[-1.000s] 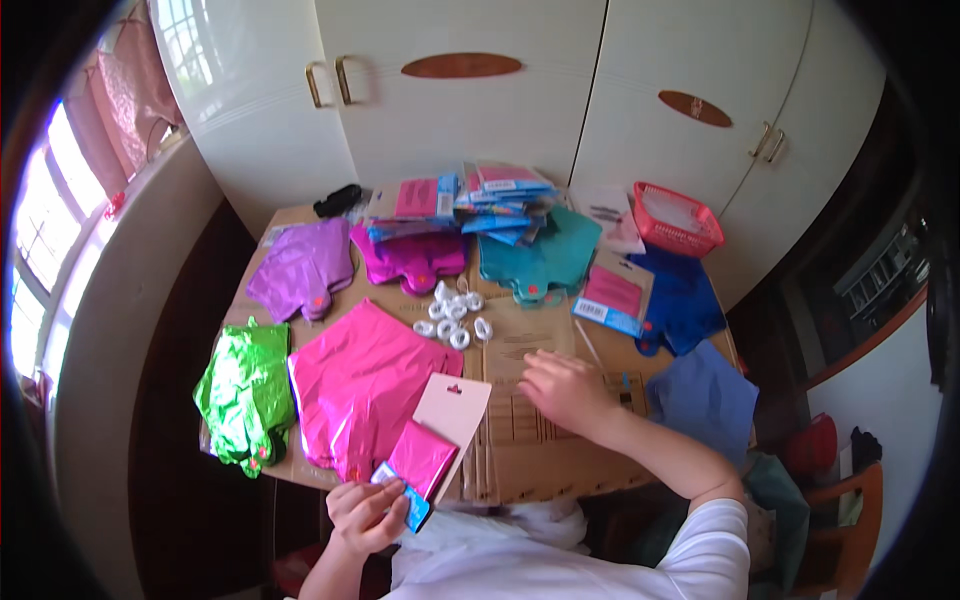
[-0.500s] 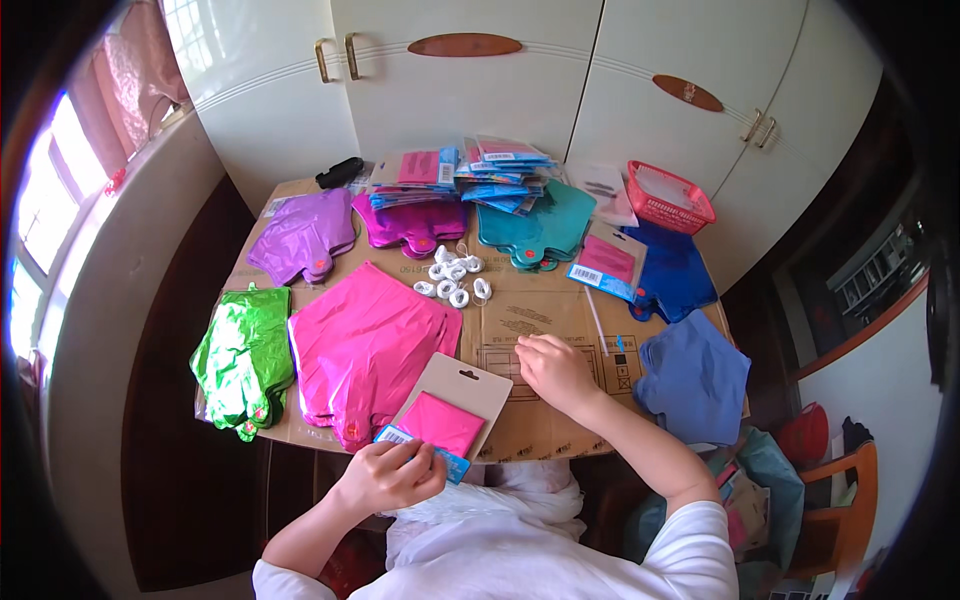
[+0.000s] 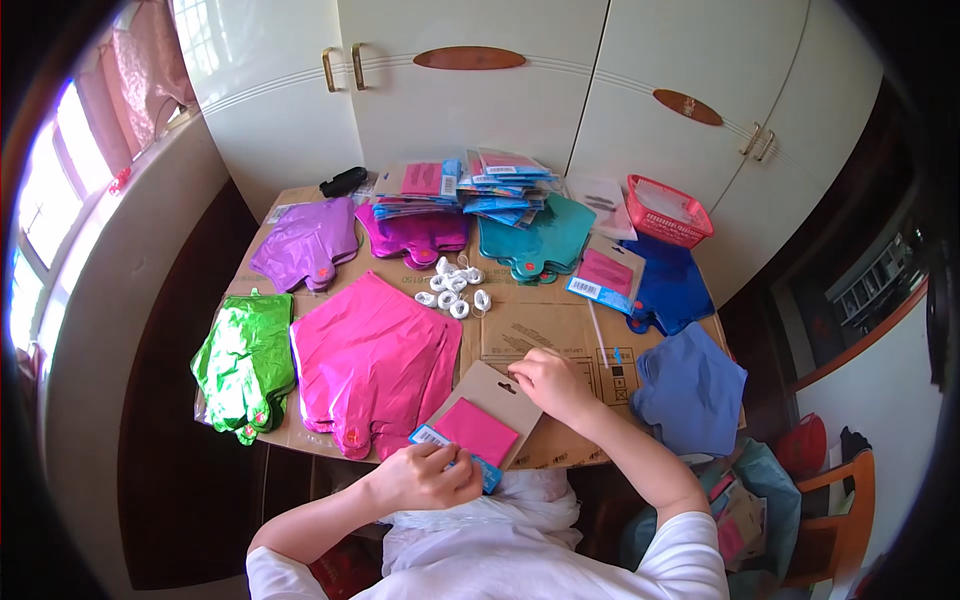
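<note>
My left hand (image 3: 437, 478) is closed on the lower end of a flat clear pack (image 3: 525, 435). Inside it are a beige card with a hanging slot, a folded pink foil sheet and a blue label. My right hand (image 3: 553, 386) is closed too, its thumb and fingertips pinched at the pack's upper edge beside the slot. The pack lies tilted over the table's near edge. Just left of it is a stack of large pink foil balloons (image 3: 375, 360), lying flat.
Flat foil balloons in green (image 3: 245, 350), purple (image 3: 305, 240), teal (image 3: 540, 240) and blue (image 3: 690, 385) ring the cardboard-covered table. Finished-looking packs (image 3: 510, 180) are piled at the back. White string coils (image 3: 455, 285), a thin white stick (image 3: 600, 335) and a red basket (image 3: 668, 210) are also there.
The pack has moved right and slightly away from the pink stack, with my left hand on it. My right hand, apart from it before, is now at its upper edge.
</note>
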A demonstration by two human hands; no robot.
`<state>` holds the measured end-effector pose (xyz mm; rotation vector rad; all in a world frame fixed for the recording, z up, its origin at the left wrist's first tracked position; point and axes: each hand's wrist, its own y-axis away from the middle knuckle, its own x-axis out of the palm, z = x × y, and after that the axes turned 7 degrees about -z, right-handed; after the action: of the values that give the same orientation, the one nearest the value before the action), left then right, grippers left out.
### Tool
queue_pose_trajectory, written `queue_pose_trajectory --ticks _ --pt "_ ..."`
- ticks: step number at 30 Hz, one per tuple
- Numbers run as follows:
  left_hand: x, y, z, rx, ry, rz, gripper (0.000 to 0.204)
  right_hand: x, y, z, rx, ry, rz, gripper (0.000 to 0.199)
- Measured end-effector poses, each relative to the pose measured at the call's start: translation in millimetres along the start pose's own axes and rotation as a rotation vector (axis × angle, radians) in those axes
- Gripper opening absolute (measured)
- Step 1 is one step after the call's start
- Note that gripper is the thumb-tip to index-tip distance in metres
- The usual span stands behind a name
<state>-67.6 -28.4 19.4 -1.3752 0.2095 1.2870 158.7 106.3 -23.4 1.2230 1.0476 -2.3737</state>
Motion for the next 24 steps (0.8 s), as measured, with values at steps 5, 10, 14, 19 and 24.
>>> queue_pose_trajectory --ticks 5,10,14,19,24 --pt "9 2 0 0.012 0.014 0.030 0.022 1 7 9 -0.141 0.150 -0.061 0.006" --pt "20 1 -2 0.051 0.008 0.004 0.021 4 8 16 -0.131 0.140 -0.027 0.011" --pt "31 0 -4 0.031 -0.037 0.024 0.020 9 14 19 -0.099 0.109 -0.007 0.010" --pt "46 -3 -1 0.025 -0.050 0.002 0.020 -1 6 28 -0.157 0.054 -0.041 0.008" --pt "49 -9 3 0.047 -0.041 -0.043 0.018 0 6 18 -0.158 0.093 -0.030 0.006"
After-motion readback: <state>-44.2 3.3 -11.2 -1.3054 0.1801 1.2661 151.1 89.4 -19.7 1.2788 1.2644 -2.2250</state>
